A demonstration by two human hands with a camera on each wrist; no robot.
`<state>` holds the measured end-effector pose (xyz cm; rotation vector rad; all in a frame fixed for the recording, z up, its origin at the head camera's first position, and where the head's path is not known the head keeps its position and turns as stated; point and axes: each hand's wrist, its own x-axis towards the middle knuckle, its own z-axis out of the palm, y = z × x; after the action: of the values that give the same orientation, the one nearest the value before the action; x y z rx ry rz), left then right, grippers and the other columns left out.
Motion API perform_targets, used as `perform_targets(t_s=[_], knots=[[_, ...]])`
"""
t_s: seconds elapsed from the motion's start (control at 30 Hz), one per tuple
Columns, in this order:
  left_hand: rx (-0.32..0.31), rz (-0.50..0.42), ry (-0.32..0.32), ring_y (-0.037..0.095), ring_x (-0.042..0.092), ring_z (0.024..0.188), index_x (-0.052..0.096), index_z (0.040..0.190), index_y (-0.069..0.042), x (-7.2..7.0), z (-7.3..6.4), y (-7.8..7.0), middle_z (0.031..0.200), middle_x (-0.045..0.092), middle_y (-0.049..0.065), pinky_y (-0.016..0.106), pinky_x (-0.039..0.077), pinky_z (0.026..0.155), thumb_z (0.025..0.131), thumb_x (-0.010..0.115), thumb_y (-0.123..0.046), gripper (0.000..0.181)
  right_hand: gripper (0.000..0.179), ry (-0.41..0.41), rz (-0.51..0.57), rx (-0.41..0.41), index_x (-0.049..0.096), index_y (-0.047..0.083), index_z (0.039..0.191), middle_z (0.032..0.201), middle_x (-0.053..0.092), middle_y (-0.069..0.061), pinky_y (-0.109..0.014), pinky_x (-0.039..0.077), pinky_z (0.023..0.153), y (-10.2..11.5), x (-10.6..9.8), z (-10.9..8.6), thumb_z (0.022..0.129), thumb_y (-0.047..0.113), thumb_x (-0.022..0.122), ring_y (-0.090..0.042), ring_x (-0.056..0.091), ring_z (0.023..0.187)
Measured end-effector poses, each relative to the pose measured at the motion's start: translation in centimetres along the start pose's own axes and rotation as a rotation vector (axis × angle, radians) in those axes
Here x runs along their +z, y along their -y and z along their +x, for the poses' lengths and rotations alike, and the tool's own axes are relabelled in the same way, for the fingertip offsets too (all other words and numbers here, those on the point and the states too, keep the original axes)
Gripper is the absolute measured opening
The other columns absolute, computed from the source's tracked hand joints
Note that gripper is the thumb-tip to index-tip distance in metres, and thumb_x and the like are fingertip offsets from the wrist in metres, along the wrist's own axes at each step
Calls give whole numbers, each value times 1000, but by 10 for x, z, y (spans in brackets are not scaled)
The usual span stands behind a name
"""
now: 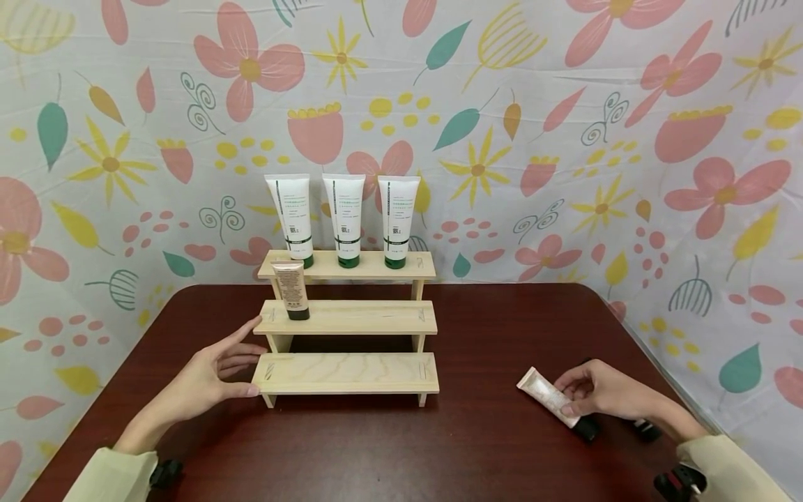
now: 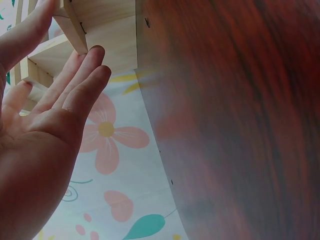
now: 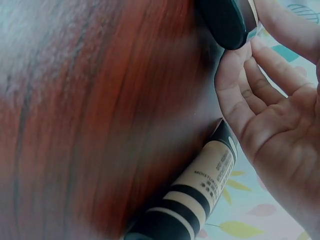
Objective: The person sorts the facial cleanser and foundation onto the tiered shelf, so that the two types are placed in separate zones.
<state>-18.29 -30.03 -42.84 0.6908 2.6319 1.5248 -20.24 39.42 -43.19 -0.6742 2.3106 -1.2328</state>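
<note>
The right hand [image 1: 599,390] pinches a flat-ended, pearly, black-capped tube [image 1: 547,394] between thumb and curled fingers, at the glossy, dark-grained bench [image 1: 477,453]'s right side; a striped tube [image 3: 200,180] lies near that hand. The left hand [image 1: 210,369], fingers spread, touches the left end of a pale wooden three-tier stand [image 1: 351,371], where one beige tube [image 1: 291,289] and three tapering white tubes [image 1: 344,216] stand on their caps.
</note>
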Motion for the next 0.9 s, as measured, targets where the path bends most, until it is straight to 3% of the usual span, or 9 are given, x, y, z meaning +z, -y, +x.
perform_targets(t_s=[0.33,0.47,0.9], knots=[[-5,0,-2,29,65,123,28,169,-23,0,-1,0,138,62,25,25,53,101,82,92,-12,109,27,-27,-18,-50,70,-11,119,94,71,-5,-29,58,66,3,3,0,96,1,76,-13,63,79],[-3,0,-4,30,65,124,28,169,-23,0,-1,0,138,61,26,25,53,101,82,93,-12,109,26,-52,-25,-73,70,-8,119,94,71,-1,-29,57,67,5,5,0,95,0,76,-14,64,80],[-12,-1,-5,31,65,123,28,169,-24,0,0,0,136,64,20,25,53,101,82,93,-12,110,22,-133,-76,-96,72,0,115,94,71,-7,-28,56,68,25,14,6,95,7,79,-17,65,79]])
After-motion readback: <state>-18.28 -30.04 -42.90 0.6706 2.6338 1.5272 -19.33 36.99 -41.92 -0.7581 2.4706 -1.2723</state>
